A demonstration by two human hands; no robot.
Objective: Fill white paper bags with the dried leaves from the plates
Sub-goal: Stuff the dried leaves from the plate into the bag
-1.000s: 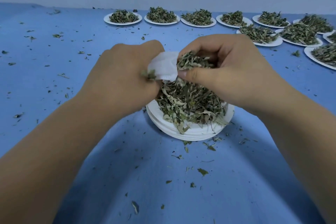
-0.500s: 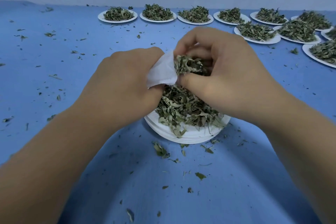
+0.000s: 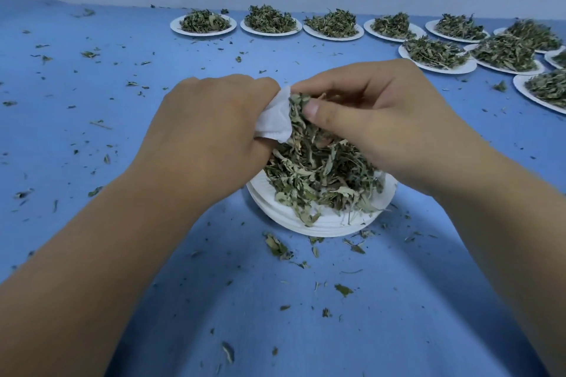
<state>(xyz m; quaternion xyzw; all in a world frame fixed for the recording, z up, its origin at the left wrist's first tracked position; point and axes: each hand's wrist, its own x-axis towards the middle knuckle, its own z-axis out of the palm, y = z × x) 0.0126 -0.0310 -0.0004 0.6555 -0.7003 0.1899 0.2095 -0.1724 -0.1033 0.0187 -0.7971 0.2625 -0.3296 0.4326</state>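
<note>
The filling step is in hand: above the plate [image 3: 321,225] on the desk [image 3: 122,107], the left hand [image 3: 211,138] grips the white paper bag [image 3: 274,119] while the right hand [image 3: 376,119] pinches a bunch of dried leaves [image 3: 298,112] at what seems to be its mouth, so next they must be pushed inside.

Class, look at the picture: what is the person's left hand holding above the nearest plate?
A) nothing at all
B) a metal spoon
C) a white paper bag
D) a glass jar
C: the left hand holds the white paper bag over the plate, while the right hand pinches dried leaves at the bag's mouth.
</note>
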